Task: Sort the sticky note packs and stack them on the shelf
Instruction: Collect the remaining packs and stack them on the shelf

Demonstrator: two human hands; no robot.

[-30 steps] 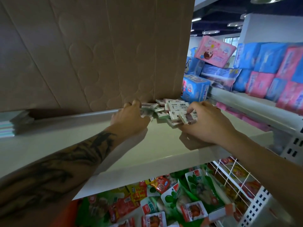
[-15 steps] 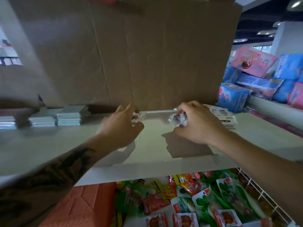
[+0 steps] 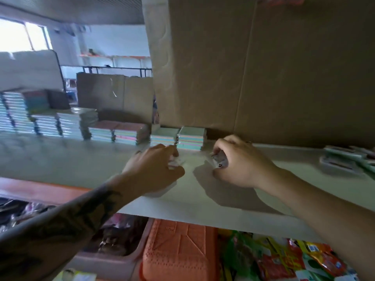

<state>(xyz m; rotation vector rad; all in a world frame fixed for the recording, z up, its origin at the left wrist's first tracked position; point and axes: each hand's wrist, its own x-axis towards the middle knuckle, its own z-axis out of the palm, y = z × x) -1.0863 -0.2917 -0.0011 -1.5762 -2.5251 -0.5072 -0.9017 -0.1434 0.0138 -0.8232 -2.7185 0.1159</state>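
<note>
A pale, smooth shelf [image 3: 81,159] runs along a dim storeroom, a tall cardboard box [image 3: 263,67] standing at its back. Flat pastel sticky note stacks [image 3: 178,136] line the rear edge. The left hand [image 3: 154,169] and right hand [image 3: 239,163] each curl round a small wrapped pack [image 3: 220,161] — blurred, its axis unclear.

We see two bare forearms with no sleeves in view. Our left forearm [image 3: 77,218] carries dark tattoo markings from near the wrist upward. Our right forearm [image 3: 316,201] is unmarked. Both hands, left [image 3: 154,169] and right [image 3: 241,161], wear no gloves.
</note>
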